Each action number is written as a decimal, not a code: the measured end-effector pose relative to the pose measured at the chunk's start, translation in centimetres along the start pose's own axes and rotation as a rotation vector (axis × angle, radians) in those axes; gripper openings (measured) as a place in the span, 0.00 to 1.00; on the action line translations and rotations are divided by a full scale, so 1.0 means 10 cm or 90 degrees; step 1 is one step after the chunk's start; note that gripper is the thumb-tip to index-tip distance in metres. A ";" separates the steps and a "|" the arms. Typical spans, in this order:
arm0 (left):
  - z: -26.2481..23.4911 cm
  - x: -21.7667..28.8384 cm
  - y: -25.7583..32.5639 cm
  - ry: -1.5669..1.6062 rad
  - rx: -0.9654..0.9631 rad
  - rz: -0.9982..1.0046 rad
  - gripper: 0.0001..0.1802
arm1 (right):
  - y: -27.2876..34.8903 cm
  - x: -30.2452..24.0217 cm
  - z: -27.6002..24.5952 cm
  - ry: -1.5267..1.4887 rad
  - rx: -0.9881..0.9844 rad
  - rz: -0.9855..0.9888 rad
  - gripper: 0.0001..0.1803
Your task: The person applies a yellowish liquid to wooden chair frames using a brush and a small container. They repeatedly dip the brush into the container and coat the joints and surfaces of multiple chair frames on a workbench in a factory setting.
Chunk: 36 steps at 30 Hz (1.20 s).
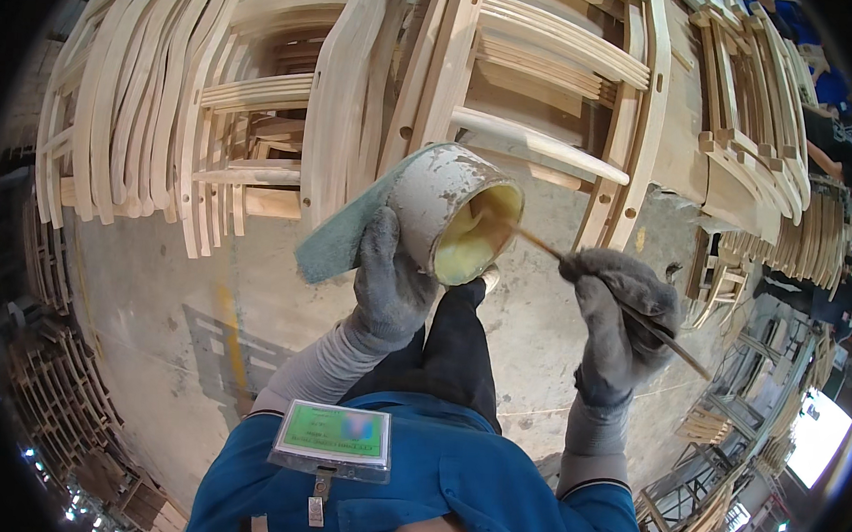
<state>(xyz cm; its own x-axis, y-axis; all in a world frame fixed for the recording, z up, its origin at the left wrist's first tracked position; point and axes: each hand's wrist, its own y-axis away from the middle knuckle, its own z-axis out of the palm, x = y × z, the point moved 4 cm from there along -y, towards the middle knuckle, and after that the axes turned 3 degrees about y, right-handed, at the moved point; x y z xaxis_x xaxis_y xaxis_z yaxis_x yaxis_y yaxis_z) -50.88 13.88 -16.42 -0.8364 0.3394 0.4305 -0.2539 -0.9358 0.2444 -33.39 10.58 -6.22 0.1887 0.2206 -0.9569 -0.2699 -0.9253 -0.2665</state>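
Round can (453, 210), white-crusted outside and holding pale yellow paste, tipped on its side with the mouth facing the camera; held up over the knees, in front of the stacked chair frames. Left hand (389, 281) in a grey glove clamped around the can's underside, a green cloth (336, 240) pinched between glove and can; cloth hangs off to the left. Right hand (619, 313), also grey-gloved, closed around a thin wooden stick (617, 300); one end of the stick reaches into the paste, the other juts out lower right. Hands apart, joined only by stick and can.

Can's base hidden by glove and cloth; stick tip lost in the paste; depth of paste not readable. Badge (334, 439) on the blue shirt blurred.

Floor (155, 290) bare concrete, dusty, a faded yellow line on it; pale unfinished chair frames (262, 94) stacked across the top, more at right; edges of the room dark and warped by the lens.
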 end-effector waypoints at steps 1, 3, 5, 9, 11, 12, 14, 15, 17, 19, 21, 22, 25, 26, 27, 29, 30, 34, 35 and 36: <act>0.00 0.01 0.01 -0.016 -0.016 0.004 0.27 | 0.02 0.04 0.03 0.011 -0.014 0.005 0.12; 0.02 0.03 -0.01 -0.010 -0.053 0.021 0.27 | 0.04 0.15 0.11 0.037 -0.050 0.005 0.12; 0.06 0.04 -0.04 0.053 -0.088 0.029 0.27 | 0.18 0.14 0.12 0.118 -0.111 -0.026 0.13; 0.01 0.02 -0.07 0.299 -0.119 0.005 0.28 | 0.40 -0.07 0.17 0.110 -0.166 -0.102 0.11; -0.01 0.02 -0.09 0.358 -0.130 -0.002 0.28 | 0.44 -0.13 0.09 0.021 -0.152 -0.100 0.12; 0.00 0.03 -0.10 0.350 -0.126 -0.007 0.28 | 0.47 -0.08 0.04 -0.075 -0.127 -0.087 0.12; 0.07 0.03 -0.12 0.309 -0.107 -0.016 0.28 | 0.37 -0.03 -0.07 -0.122 -0.133 -0.057 0.12; 0.12 0.03 -0.14 0.276 -0.092 -0.023 0.28 | 0.31 0.02 -0.06 -0.103 -0.099 -0.037 0.12; 0.24 0.02 -0.14 0.212 -0.086 -0.006 0.28 | 0.24 0.09 -0.02 -0.088 -0.075 -0.009 0.13; 0.30 0.02 -0.18 0.082 -0.086 0.032 0.27 | 0.17 0.15 -0.01 -0.096 -0.096 0.006 0.13; 0.31 0.02 -0.26 -0.048 -0.074 0.079 0.27 | 0.11 0.16 -0.05 -0.126 -0.108 -0.006 0.14; 0.31 0.03 -0.30 -0.080 -0.059 0.094 0.26 | 0.08 0.16 -0.08 -0.140 -0.114 -0.012 0.14; 0.32 -0.02 -0.48 -0.007 -0.008 0.119 0.25 | -0.11 0.23 -0.22 -0.047 -0.166 0.061 0.11; 0.33 -0.06 -0.55 -0.027 -0.003 0.141 0.25 | -0.24 0.26 -0.22 -0.105 -0.100 0.066 0.09; 0.34 -0.10 -0.63 -0.019 0.025 0.144 0.25 | -0.38 0.29 -0.22 -0.163 -0.036 0.066 0.09; 0.33 -0.16 -0.76 0.026 0.106 0.132 0.24 | -0.80 0.37 -0.26 -0.170 -0.038 0.176 0.11; 0.35 -0.17 -0.85 0.063 0.153 0.116 0.24 | -1.00 0.45 -0.26 -0.236 -0.008 0.230 0.11; 0.33 -0.15 -1.10 0.168 0.242 0.096 0.23 | -2.02 0.75 -0.33 -0.081 -0.119 0.164 0.12; 0.33 -0.13 -1.13 0.152 0.233 0.093 0.24 | -2.29 0.85 -0.29 -0.066 -0.163 0.126 0.12; 0.32 -0.10 -1.14 0.147 0.237 0.100 0.24 | -2.55 0.95 -0.21 -0.050 -0.210 0.088 0.13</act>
<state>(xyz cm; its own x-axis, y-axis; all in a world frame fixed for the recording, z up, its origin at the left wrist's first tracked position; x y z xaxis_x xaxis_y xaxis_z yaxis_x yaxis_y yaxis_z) -45.54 24.52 -16.84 -0.9479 0.1260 0.2927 0.0411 -0.8625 0.5044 -22.77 35.61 -8.26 0.0949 0.0982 -0.9906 0.0340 -0.9949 -0.0954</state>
